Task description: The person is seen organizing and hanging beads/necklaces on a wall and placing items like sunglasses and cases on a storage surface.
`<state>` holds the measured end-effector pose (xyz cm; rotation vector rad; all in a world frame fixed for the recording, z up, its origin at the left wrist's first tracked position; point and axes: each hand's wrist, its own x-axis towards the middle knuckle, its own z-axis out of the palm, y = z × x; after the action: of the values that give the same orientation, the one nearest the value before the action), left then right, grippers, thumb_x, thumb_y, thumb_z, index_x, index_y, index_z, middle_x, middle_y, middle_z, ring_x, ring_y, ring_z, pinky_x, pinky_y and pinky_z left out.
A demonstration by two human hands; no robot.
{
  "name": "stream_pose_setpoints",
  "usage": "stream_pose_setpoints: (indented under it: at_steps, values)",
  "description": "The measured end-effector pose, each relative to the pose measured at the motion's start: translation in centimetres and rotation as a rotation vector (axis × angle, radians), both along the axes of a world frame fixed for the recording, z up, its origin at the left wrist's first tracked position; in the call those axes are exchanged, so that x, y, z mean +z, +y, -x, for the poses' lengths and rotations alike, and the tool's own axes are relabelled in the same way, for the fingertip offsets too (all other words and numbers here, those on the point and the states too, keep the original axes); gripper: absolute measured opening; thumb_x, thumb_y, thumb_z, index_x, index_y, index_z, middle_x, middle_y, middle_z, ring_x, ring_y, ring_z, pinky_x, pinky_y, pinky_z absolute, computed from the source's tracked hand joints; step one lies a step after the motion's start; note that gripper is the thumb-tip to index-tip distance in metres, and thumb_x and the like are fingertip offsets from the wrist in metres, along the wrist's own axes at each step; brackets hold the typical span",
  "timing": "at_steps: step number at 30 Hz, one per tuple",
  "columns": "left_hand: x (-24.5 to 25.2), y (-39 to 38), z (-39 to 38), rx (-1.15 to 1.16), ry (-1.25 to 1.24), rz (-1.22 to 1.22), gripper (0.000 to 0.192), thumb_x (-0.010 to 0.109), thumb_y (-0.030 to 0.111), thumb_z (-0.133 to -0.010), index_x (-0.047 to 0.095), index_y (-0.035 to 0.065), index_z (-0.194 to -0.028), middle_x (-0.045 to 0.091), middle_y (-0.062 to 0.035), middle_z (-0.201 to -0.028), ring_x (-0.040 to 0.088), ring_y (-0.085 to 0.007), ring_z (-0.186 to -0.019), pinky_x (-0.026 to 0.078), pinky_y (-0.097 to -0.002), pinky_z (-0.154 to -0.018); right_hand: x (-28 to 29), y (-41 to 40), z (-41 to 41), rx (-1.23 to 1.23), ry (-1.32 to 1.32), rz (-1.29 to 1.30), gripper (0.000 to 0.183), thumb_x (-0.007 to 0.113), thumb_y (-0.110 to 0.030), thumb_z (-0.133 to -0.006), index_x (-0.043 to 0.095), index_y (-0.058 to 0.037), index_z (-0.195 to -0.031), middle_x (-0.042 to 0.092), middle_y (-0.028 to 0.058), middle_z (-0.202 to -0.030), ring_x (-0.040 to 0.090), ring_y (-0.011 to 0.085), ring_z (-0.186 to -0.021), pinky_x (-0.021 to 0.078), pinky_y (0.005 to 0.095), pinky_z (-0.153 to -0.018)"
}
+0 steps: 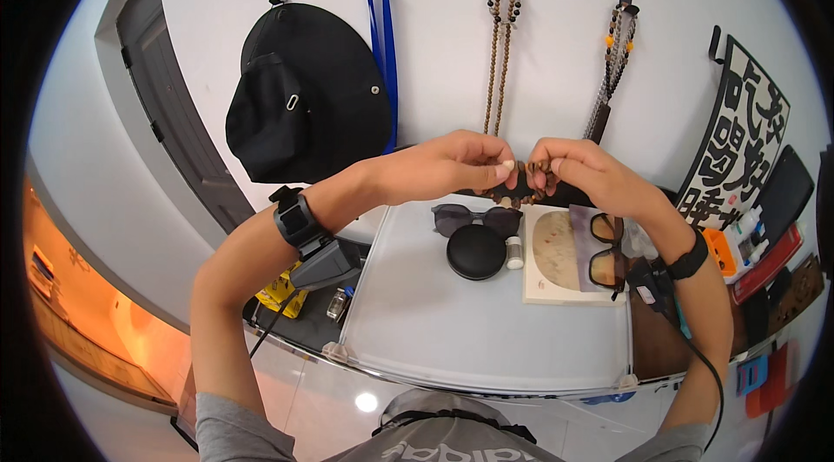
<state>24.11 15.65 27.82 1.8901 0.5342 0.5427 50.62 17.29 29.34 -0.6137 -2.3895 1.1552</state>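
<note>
Between them, my two hands hold a brown beaded bracelet point(519, 200) above the back of a white tabletop point(482, 332). My left hand point(466, 165) pinches it between thumb and fingers near a pale bead. On the other side, my right hand point(580, 169) has its fingers curled on the beads. The bracelet's lower loop hangs beneath my fingers, which hide part of it. Below it lie dark sunglasses point(456, 220), a round black case point(476, 252) and a small white-capped bottle point(514, 253).
A cream book point(541, 292) bears tinted glasses point(607, 250). Wall hooks hold a black hat point(326, 97), a blue strap point(384, 51), long bead strands point(495, 71) and necklaces point(612, 65). A cloth with writing point(736, 136) hangs right. Cables trail from both wrist devices.
</note>
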Motion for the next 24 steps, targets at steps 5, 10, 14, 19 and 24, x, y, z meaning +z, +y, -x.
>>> stream_pose_setpoints:
  at_steps: [5, 10, 14, 19, 24]
  values:
    - [0.6, 1.3, 0.3, 0.086, -0.111, -0.009, 0.016, 0.051, 0.02, -0.107, 0.057, 0.005, -0.106, 0.06, -0.0005, -0.103, 0.055, -0.0102, -0.096, 0.045, -0.0286, -0.092, 0.5, 1.1, 1.1, -0.012, 0.112, 0.12, 0.024, 0.04, -0.02, -0.103, 0.057, -0.0036, -0.104, 0.061, 0.0035, -0.097, 0.057, 0.0121, -0.09, 0.0477, 0.0288, -0.083]
    - [1.2, 2.6, 0.7, 0.106, -0.26, 0.015, 0.014, 0.048, 0.01, -0.106, 0.055, 0.0024, -0.115, 0.06, -0.0042, -0.101, 0.06, -0.0123, -0.098, 0.049, -0.0305, -0.097, 0.4, 2.5, 1.9, -0.065, 0.198, 0.162, 0.019, 0.047, -0.022, -0.105, 0.055, -0.0059, -0.108, 0.06, 0.0008, -0.095, 0.057, 0.009, -0.089, 0.0475, 0.0269, -0.078]
    - [2.0, 3.4, 0.7, 0.163, -0.284, -0.03, 0.015, 0.05, 0.008, -0.104, 0.056, 0.0003, -0.116, 0.065, -0.0082, -0.104, 0.064, -0.0151, -0.1, 0.052, -0.0338, -0.098, 0.5, 3.0, 2.2, -0.079, 0.219, 0.068, 0.014, 0.053, -0.02, -0.103, 0.056, -0.0067, -0.108, 0.059, -0.001, -0.092, 0.055, 0.0073, -0.085, 0.0466, 0.0258, -0.076]
    - [3.2, 4.6, 1.1, 0.197, -0.268, -0.123, 0.019, 0.054, 0.004, -0.103, 0.056, 0.0008, -0.122, 0.064, -0.0083, -0.108, 0.065, -0.0167, -0.105, 0.053, -0.0345, -0.1, 1.5, 3.7, 2.8, -0.172, 0.304, -0.002, 0.012, 0.057, -0.017, -0.101, 0.058, -0.0066, -0.107, 0.058, -0.002, -0.087, 0.052, 0.007, -0.079, 0.0458, 0.0258, -0.075]
    - [4.7, 5.0, 0.8, 0.217, -0.257, -0.157, 0.022, 0.061, 0.007, -0.1, 0.056, 0.0011, -0.121, 0.066, -0.0071, -0.107, 0.065, -0.0154, -0.105, 0.053, -0.0336, -0.099, 3.0, 4.5, 2.5, -0.239, 0.322, -0.107, 0.015, 0.06, -0.019, -0.1, 0.06, -0.006, -0.108, 0.063, -0.0009, -0.088, 0.056, 0.0071, -0.082, 0.0462, 0.026, -0.076]
